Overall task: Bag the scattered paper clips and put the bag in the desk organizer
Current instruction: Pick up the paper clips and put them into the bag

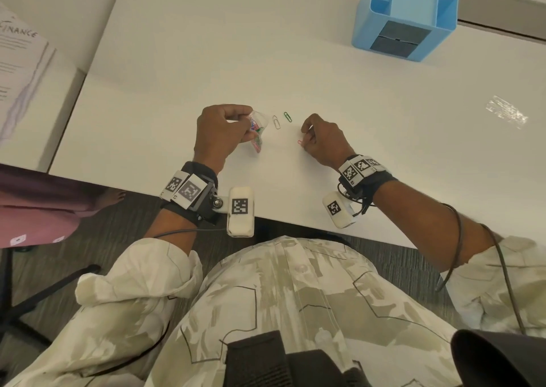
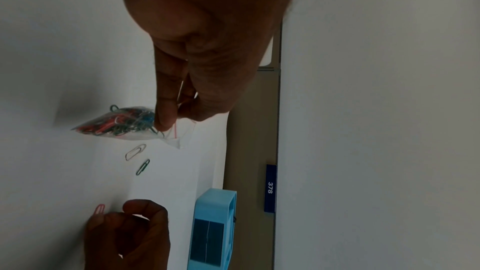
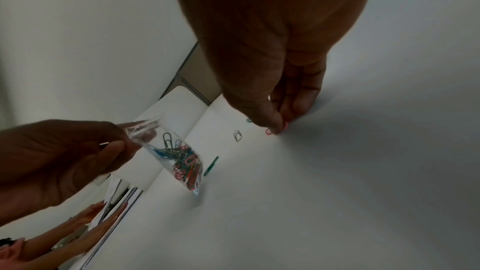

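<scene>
The right hand (image 1: 320,142) sits low on the white surface (image 1: 384,105), thumb and fingertips closed in a pinch on a red paper clip (image 1: 300,142) that lies flat just at its left. The clip is thin wire, so sliding a fingertip under one end, or tipping it up against the thumb, should lift it more surely than squeezing from above. To the left, the left hand (image 1: 220,134) pinches the top of a small clear zip bag (image 1: 257,132), already heavy with coloured clips, its lower end near or on the surface. That mouth looks narrow and partly folded; spreading it before the clip arrives would spare a fumble, and keeping the bag upright should stop the clips inside from spilling.

Just beyond, between the two hands, a silver paper clip (image 1: 276,121) and a green paper clip (image 1: 288,117) lie loose on the surface, not yet bagged. Nothing blocks the short path from the red clip to the bag.

Far right stands the blue desk organizer (image 1: 406,17), its top compartments open, well apart from the hands. At the far left lies a printed booklet (image 1: 20,70), on a neighbouring desk
</scene>
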A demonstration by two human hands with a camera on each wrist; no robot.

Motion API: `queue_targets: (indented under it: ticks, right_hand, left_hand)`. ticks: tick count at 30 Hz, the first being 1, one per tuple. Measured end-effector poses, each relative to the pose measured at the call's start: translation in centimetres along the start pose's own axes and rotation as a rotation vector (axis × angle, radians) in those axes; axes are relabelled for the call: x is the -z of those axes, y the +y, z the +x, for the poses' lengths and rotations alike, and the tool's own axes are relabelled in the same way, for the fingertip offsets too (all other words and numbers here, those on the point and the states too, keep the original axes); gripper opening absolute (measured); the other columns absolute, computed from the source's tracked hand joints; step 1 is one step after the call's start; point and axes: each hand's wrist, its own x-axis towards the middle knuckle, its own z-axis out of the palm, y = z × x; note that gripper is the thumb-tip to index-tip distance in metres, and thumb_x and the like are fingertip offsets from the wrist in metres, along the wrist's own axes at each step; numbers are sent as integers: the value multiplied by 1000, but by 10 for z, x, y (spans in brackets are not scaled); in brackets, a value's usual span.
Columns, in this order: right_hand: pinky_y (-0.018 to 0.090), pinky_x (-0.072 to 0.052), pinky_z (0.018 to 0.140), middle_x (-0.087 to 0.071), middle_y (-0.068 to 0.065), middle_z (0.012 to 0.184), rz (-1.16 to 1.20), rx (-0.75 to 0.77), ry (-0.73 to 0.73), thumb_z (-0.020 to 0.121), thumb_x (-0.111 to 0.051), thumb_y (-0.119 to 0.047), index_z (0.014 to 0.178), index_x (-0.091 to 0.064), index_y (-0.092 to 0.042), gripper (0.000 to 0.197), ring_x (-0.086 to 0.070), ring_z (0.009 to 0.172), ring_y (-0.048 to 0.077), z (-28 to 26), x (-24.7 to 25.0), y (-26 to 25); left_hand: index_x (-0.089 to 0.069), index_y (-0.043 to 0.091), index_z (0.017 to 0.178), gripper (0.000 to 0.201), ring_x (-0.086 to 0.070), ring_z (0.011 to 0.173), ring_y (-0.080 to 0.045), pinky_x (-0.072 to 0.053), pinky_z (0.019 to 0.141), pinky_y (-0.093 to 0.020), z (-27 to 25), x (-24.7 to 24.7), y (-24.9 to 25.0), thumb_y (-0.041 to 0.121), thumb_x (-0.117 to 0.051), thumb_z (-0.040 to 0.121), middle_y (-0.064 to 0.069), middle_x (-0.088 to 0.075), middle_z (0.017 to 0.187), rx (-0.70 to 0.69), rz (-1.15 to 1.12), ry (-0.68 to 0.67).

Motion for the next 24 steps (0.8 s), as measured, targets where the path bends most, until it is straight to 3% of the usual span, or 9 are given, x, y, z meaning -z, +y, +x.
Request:
queue_targets:
  ticks: [3, 9, 11, 14, 20, 24]
  right_hand:
    - [31, -41, 75, -60, -3, 89, -47, 42, -42, 87, -60, -9, 110, -55, -11, 24, -54, 82, 20, 4, -1, -5]
    - [34, -47, 80, -60, 6, 113, 60, 107, 56, 81, -53, -4, 116, -58, -10, 35, -55, 83, 17, 21, -2, -18]
    - [37, -50, 80, -63, 6, 112, 108, 88, 101, 83, -55, -5, 114, -59, -10, 31, -56, 79, 17, 29, -3, -21]
    - [42, -54, 84, -67, 7, 106, 114, 83, 124, 85, -56, -6, 111, -62, -8, 26, -62, 91, 23, 40, -5, -24]
    - [37, -52, 89, -68, 9, 109, 40, 57, 132, 86, -48, -10, 110, -67, -10, 31, -63, 100, 23, 54, -7, -30]
    - [37, -53, 87, -67, 7, 106, 14, 45, 127, 88, -63, -18, 108, -66, -13, 21, -64, 96, 22, 61, -11, -35]
  left_hand:
    - [-80, 13, 108, 20, -82, 78, -20, -66, 87, -37, 0, 4, 0, 1, -70, 95, -3, -75, 108, 3, -4, 11]
    - [-80, 10, 110, 21, -82, 81, -16, -67, 81, -30, -1, 14, -1, 0, -72, 94, -3, -75, 108, 17, -5, 32]
    - [-80, 10, 111, 21, -81, 78, -16, -67, 79, -28, -1, 17, -3, 0, -72, 94, -4, -75, 108, 25, -6, 42]
    - [-79, 8, 112, 21, -81, 77, -15, -67, 77, -26, -1, 21, -4, 0, -72, 94, -5, -75, 106, 28, -9, 54]
    - [-79, 12, 110, 19, -81, 74, -11, -67, 82, -32, 0, 29, -6, 2, -72, 95, 4, -75, 102, 27, 1, 63]
    - [-79, 12, 110, 20, -81, 73, -11, -67, 84, -33, 1, 33, -8, 2, -72, 95, 5, -75, 102, 29, -2, 71]
